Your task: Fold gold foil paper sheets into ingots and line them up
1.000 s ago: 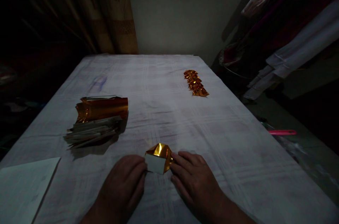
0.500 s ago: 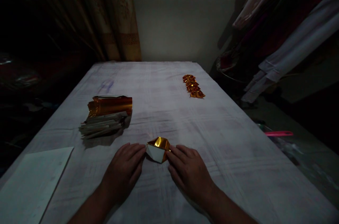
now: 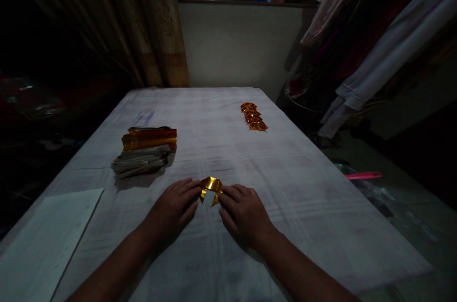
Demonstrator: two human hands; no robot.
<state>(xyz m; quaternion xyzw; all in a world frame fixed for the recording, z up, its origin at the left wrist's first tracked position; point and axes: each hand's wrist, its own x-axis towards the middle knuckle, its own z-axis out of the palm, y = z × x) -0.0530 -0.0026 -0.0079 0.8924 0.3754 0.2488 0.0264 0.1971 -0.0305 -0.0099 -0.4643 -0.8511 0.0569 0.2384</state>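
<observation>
Between my hands lies a small piece of folded gold foil paper (image 3: 211,184), with a pale underside strip showing at its front. My left hand (image 3: 174,207) grips its left end with the fingers pressed together. On the opposite end, the fingers of my right hand (image 3: 243,209) are closed on the foil paper too. Both wrists rest low over the cloth-covered table (image 3: 200,254). The fingertips partly hide the ends of the paper.
To the left lies a stack of gold foil sheets (image 3: 153,140) with grey-white backs. A row of folded gold pieces (image 3: 253,116) sits at the far right. A white sheet (image 3: 53,240) covers the near left corner. Clothes (image 3: 378,54) hang beyond the right edge.
The foil paper's front has changed from one broad white flap to a narrower strip with gold on both sides. My hands stay at its ends, and the view has shifted slightly.
</observation>
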